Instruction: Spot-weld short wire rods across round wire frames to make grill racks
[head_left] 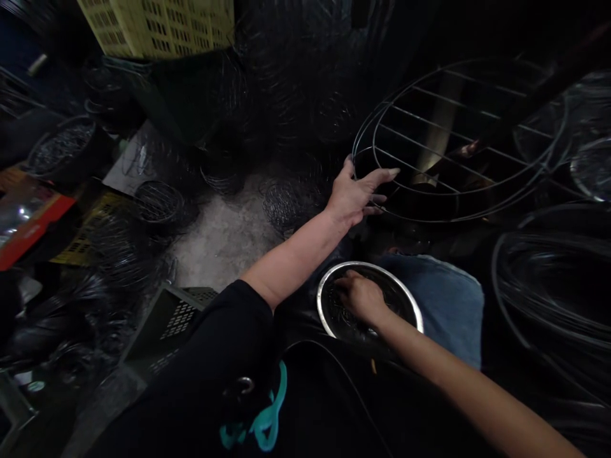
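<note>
My left hand (356, 194) reaches forward to the near-left rim of a large round wire rack (456, 105), made of thin rings with parallel crossbars. The rim passes between its thumb and fingers. My right hand (363, 298) is down inside a round metal bowl (323, 308) at my lap, its fingers bent among small dark pieces too dim to make out. Whatever its fingertips hold is hidden. A blue cloth (451, 302) lies beside the bowl on the right.
A yellow plastic crate (167, 28) sits on a dark bin (162, 95) at the back left. A grey-green crate (167, 331) stands at lower left. Coiled wire (563, 280) lies to the right. Wire bundles (284, 203) rest on the floor. A brown rod (529, 102) crosses the rack.
</note>
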`<state>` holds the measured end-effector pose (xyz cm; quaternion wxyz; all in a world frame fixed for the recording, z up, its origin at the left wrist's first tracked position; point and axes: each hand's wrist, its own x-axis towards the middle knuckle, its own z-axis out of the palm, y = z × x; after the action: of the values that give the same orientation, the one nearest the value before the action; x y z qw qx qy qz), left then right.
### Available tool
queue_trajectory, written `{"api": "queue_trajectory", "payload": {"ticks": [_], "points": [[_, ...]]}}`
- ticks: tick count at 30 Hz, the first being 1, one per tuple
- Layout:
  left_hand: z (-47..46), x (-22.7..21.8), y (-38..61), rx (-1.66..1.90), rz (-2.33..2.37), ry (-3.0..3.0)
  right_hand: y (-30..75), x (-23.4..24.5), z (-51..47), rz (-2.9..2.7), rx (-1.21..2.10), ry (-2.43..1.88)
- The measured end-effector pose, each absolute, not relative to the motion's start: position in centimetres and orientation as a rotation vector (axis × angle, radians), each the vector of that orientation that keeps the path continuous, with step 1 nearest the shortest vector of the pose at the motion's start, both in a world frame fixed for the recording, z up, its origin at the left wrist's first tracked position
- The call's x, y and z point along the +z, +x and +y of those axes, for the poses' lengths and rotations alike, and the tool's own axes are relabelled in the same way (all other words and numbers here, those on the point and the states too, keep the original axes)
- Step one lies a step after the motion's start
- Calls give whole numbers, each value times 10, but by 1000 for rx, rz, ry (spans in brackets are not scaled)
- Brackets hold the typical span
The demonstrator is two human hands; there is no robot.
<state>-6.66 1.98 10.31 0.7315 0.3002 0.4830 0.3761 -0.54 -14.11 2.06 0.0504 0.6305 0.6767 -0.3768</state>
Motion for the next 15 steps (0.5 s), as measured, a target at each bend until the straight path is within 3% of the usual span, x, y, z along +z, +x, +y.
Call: {"api": "queue_trajectory", "payload": {"ticks": [8, 15], "points": [[20, 107, -73, 840, 1023, 682, 30, 14, -139, 1985, -1386, 2163], [15, 111, -73, 834, 1042, 646, 1, 18, -140, 1881, -1194, 2171]]}}
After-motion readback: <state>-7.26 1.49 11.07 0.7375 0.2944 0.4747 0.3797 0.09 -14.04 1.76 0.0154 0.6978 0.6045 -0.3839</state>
